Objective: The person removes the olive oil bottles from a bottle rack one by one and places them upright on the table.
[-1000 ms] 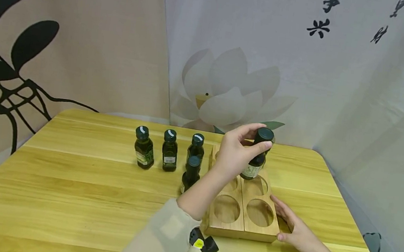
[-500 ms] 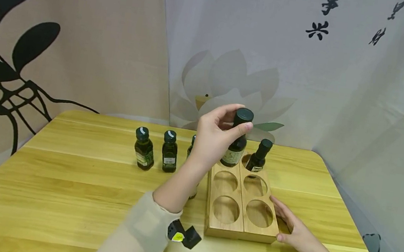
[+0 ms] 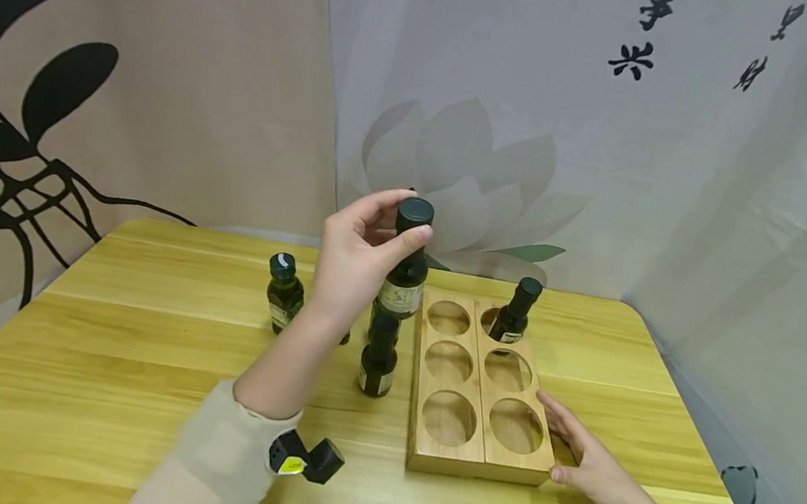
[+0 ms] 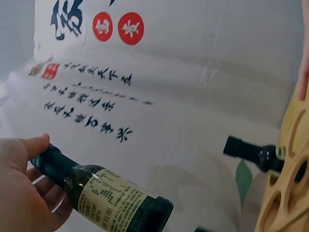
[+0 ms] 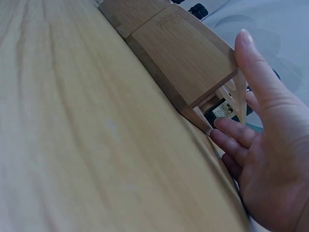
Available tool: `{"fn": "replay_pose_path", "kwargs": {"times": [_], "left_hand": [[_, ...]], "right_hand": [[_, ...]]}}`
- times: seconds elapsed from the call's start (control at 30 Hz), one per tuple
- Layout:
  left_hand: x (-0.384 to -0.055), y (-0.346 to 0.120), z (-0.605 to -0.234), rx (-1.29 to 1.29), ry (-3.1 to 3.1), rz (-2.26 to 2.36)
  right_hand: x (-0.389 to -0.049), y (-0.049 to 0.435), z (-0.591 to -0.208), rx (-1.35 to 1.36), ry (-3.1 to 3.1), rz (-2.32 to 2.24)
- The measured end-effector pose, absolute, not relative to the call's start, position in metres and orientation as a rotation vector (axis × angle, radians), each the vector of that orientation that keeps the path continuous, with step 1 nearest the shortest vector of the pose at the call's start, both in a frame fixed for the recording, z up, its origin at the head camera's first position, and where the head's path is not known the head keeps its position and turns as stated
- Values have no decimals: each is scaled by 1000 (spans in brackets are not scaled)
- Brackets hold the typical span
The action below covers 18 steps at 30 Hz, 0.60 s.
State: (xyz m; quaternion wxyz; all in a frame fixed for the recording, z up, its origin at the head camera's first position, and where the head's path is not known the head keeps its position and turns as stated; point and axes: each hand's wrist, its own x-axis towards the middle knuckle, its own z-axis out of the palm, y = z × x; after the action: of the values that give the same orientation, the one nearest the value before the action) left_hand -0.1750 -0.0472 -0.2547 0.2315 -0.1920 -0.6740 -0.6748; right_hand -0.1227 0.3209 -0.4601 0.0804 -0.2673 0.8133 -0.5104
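My left hand [image 3: 353, 258] grips a dark green glass bottle [image 3: 403, 286] by its capped neck, raised above the table left of the wooden rack. In the left wrist view this bottle [image 4: 113, 200] is tilted, its pale printed label showing. At the rack's near right corner, my right hand [image 3: 596, 469] touches the side with its fingers, thumb at the front. The light wooden rack [image 3: 475, 391] has two rows of round holes. A dark bottle [image 3: 512, 320] leans in its far right hole. Through the rack's open side, the right wrist view shows a bottle label [image 5: 223, 111].
A dark bottle [image 3: 377, 371] stands just left of the rack. Another bottle [image 3: 283, 292] is farther left, and others are mostly hidden behind my left forearm and the held bottle. A printed cloth backdrop [image 3: 608, 185] hangs behind the wooden table [image 3: 95, 365].
My left hand has carried the bottle leftward from above the rack's right row to left of the rack, raising it slightly. The bottle in the far right hole has come into view. My right hand stays put.
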Motion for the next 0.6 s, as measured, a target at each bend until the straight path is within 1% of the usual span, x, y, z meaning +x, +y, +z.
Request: {"fn": "replay_pose_path", "kwargs": {"times": [0.3,0.6], "left_hand": [[-176,-84,-261,-402,-1861,-1834],[-175,-101,-281,-330,-1879,-1836]], "right_hand": [[-125,319,-462,-838,2392,-1562],[-123,320,-461,-832,2400,-1561]]}}
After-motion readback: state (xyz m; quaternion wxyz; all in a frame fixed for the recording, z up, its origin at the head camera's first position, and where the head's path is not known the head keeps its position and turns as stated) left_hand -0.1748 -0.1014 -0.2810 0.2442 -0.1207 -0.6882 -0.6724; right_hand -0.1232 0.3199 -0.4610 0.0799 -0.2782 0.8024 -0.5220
